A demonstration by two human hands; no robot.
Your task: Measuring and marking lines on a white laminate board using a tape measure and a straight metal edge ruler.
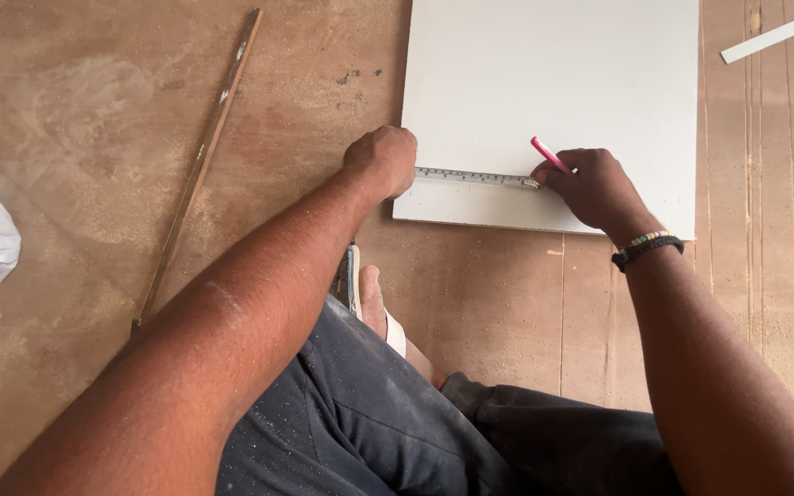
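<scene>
Head view: left hand (381, 161), a closed fist, pins the tape measure (475, 177) at the white board's (553, 83) left edge. Tape runs flat across the board near its bottom edge. Right hand (595, 188) pinches a red pencil (551, 155), tip prob. touching the tape's far end. Board lies on brown plywood floor (75, 119); long wood strip (199, 165) to the left.

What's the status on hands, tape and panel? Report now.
Left hand fisted, pinning the measuring tape at the white panel's left edge. Right hand grips red pencil, tip at the tape's far end. Nothing on the panel blocks the tape.
</scene>
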